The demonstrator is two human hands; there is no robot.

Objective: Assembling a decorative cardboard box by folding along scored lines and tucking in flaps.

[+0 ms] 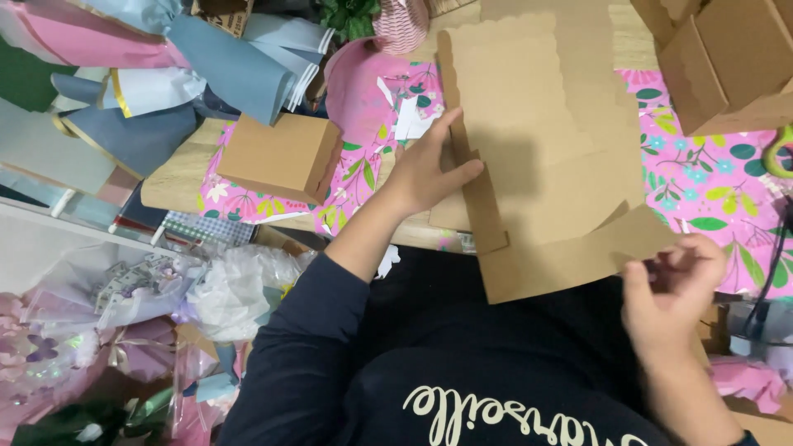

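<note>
With the left hand point(429, 169) flat, pressing the cardboard sheet point(537, 157) onto the desk point(178, 186), the right hand point(673, 285) pinching its corner should fold squarely along the crease.

hands point(429, 169): 2 | folded cardboard boxes point(279, 157): 2 | flat cardboard sheets point(537, 140): 1

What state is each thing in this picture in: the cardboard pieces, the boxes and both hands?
Flat cardboard sheet: unfolded, side flap being bent.
Left hand: pressing the side flap.
Right hand: pinching the sheet's near corner.
Small box: folded, closed.
Corner box: assembled.
</note>
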